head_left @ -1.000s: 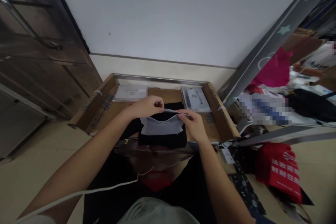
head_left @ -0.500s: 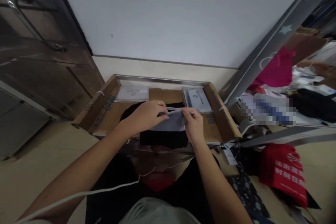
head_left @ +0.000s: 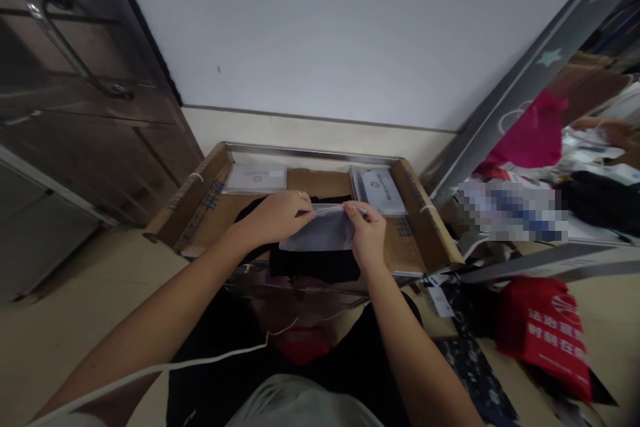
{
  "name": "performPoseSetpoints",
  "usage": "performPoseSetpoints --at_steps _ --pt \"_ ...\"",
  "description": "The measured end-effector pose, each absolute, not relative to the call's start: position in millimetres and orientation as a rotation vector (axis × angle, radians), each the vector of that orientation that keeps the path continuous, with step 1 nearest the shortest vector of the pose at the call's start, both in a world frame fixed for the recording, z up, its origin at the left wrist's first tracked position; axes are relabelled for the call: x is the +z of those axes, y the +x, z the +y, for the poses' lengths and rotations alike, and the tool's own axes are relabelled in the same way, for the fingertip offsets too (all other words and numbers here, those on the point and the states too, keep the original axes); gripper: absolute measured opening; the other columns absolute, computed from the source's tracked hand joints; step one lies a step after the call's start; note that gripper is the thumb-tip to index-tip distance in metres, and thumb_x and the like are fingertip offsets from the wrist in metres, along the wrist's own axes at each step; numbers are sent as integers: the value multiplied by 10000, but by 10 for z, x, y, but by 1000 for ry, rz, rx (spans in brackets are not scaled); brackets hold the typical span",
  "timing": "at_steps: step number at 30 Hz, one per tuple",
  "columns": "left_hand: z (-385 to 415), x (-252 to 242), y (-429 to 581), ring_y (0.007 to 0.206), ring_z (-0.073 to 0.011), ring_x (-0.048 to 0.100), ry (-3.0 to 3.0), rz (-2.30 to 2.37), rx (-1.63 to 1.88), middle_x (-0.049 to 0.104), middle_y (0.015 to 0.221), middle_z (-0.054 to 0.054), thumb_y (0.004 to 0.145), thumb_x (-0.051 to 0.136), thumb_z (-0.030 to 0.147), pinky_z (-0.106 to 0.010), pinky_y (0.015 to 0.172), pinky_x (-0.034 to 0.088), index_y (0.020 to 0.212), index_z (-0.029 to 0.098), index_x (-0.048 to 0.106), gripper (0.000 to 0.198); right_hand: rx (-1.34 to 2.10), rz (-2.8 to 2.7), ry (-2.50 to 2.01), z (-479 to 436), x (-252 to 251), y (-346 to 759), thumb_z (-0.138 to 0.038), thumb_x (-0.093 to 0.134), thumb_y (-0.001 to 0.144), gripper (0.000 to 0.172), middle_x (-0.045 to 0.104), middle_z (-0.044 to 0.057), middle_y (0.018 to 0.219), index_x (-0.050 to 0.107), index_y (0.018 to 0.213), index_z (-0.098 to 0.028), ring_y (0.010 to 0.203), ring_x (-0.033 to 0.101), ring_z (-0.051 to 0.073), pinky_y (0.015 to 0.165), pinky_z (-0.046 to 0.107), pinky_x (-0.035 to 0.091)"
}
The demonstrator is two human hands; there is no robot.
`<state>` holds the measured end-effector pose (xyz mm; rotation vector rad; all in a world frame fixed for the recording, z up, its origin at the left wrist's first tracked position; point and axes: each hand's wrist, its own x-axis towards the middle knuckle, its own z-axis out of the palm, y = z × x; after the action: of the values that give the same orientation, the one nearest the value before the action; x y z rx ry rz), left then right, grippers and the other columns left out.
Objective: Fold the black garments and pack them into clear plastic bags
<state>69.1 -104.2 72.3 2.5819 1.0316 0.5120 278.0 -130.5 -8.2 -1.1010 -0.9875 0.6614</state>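
Observation:
A flat grey zip pouch (head_left: 320,235) is held between both hands over a folded black garment (head_left: 315,265). My left hand (head_left: 273,217), with a ring on one finger, pinches the pouch's top edge at the left. My right hand (head_left: 367,233) pinches the same edge at the right. Both lie over a shallow cardboard tray (head_left: 425,220) with a metal rim. Two packaged white pouches lie at the tray's back, one at the left (head_left: 255,179) and one at the right (head_left: 379,191).
A dark cabinet with a metal handle (head_left: 65,47) stands at the left. A white wall rises behind the tray. A mirror frame (head_left: 505,93) slants at the right, with a red bag (head_left: 545,330) on the floor below it. A white cable (head_left: 200,360) crosses my lap.
The pouch mouth, held open a second ago, is now pressed flat. My left hand slid right along the top edge toward my right hand.

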Motion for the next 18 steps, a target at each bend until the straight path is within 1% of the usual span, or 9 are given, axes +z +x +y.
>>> performPoseSetpoints --at_steps 4,7,10,13,15,16,18 --pt "-1018 707 646 853 -208 662 2487 1028 615 736 930 -54 956 557 348 -345 790 472 887 236 780 259 621 -948 -1112 -1277 -88 2832 -420 799 750 212 746 23 780 792 812 -218 763 640 199 751 345 496" --pt "-1017 683 594 882 -211 670 2369 1022 766 749 927 -45 937 593 346 -344 820 479 897 242 773 212 588 -879 -1108 -1237 -93 2879 -410 804 737 216 740 24 768 786 804 -205 756 634 198 765 349 493" --pt "-1020 639 549 863 -201 671 2239 1063 886 758 900 -27 911 631 320 -338 817 485 875 242 763 158 593 -834 -1090 -1210 -103 2903 -409 807 726 227 741 24 777 783 808 -199 766 639 196 788 351 492" --pt "-1004 571 520 825 -196 670 2073 1145 1041 757 866 -24 883 661 312 -332 789 499 853 233 755 126 618 -833 -1078 -1203 -107 2890 -409 818 719 226 736 17 763 783 802 -202 751 630 186 768 334 487" --pt "-977 516 502 830 -197 676 1923 1183 1203 753 879 -32 854 692 320 -328 778 510 890 222 741 116 627 -852 -1071 -1200 -106 2871 -412 823 723 225 732 12 760 783 804 -206 738 620 176 746 319 481" --pt "-961 487 491 832 -196 680 1844 1187 1274 748 881 -34 832 713 320 -324 773 515 934 217 727 146 625 -859 -1068 -1196 -104 2861 -417 821 729 228 729 10 761 781 808 -206 734 617 173 740 314 480" --pt "-933 429 468 821 -188 684 1696 1174 1355 733 858 -29 785 754 306 -309 756 517 1024 208 685 267 613 -857 -1070 -1184 -99 2850 -438 807 745 248 722 9 763 776 819 -203 724 613 170 735 312 484"
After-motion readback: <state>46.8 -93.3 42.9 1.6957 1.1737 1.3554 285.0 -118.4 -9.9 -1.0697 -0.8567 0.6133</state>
